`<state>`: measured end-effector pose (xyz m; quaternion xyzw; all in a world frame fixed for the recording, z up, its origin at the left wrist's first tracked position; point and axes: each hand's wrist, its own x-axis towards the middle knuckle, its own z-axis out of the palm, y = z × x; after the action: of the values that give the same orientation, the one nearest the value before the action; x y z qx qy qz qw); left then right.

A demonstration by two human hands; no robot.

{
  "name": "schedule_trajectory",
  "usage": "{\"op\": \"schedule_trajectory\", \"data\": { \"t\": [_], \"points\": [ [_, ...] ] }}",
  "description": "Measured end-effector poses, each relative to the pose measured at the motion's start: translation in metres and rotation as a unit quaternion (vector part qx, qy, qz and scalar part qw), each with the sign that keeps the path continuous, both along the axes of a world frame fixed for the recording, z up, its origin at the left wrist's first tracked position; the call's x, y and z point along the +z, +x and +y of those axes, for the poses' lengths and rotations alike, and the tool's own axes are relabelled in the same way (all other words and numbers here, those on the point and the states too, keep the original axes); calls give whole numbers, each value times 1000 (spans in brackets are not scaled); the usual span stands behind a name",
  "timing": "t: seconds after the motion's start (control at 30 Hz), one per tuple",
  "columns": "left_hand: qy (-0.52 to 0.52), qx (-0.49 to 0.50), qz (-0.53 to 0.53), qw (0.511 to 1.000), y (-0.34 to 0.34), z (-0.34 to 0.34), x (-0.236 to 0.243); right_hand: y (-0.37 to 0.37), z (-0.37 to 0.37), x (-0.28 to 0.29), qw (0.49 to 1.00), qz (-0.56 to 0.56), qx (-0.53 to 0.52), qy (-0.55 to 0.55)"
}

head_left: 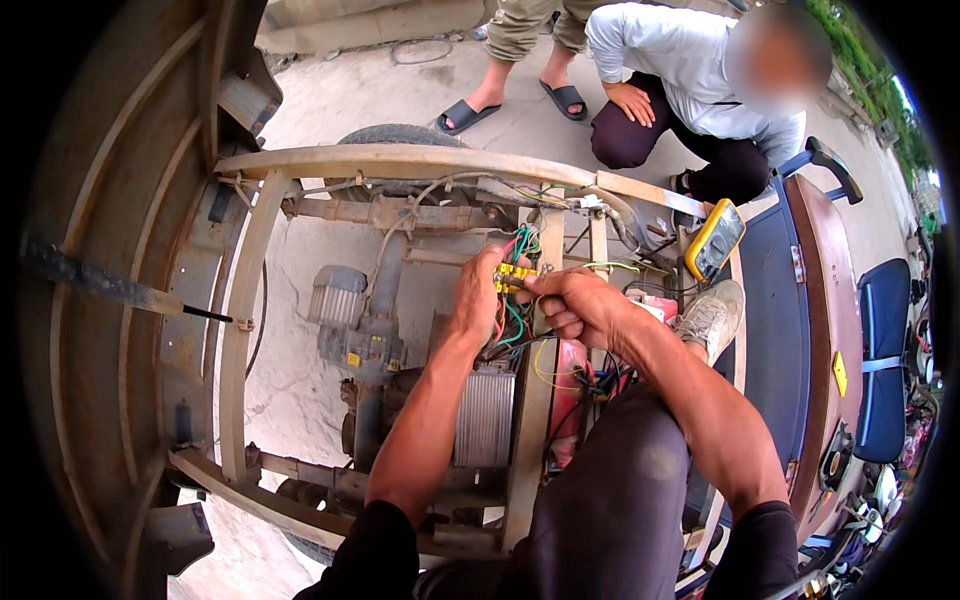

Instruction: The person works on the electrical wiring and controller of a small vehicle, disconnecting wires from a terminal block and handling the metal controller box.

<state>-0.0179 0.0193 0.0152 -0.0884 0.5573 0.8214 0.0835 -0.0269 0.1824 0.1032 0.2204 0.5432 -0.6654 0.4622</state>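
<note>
A small yellow block [513, 275] with dark markings sits between my two hands over the open vehicle frame. My left hand [478, 295] is closed around its left side. Close against its right side, the fingers of my right hand [585, 305] are curled into a pinch; what they hold is hidden or too small to make out. Green, pink and dark wires [522, 240] come up behind the block, and more wires hang below it. Beneath my left wrist is a finned metal box [486, 420].
A yellow-edged multimeter [715, 240] leans at the frame's right, near my shoe [712, 318]. A grey motor [340, 295] lies under the rails. At left stands a raised rusty panel [110, 200]. A person [680, 80] crouches beyond the far rail; another person's sandalled feet [510, 100] are nearby.
</note>
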Motion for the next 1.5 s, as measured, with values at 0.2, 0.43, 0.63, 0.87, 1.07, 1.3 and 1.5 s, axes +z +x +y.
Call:
{"op": "schedule_trajectory", "data": {
  "t": [0.2,0.43,0.63,0.87,1.07,1.3,1.5],
  "points": [
    [-18,-45,-12,999,-1,-1,3,7,-5,-21,872,379,204,233],
    [-77,1,19,997,-3,-5,3,14,-17,9,432,648,451,436],
    [-45,-36,0,998,0,-2,7,-15,10,-2,949,199,225,99],
    [-40,-58,-1,998,-1,-7,-2,-5,5,0,873,340,302,178],
    [-63,-9,-116,991,0,-14,5,25,-33,3,275,683,458,498],
    [4,17,-82,996,0,-3,5,4,-19,7,950,270,42,151],
    [-73,-13,-97,993,1,-10,18,8,-20,-2,631,605,309,374]
  ]
}}
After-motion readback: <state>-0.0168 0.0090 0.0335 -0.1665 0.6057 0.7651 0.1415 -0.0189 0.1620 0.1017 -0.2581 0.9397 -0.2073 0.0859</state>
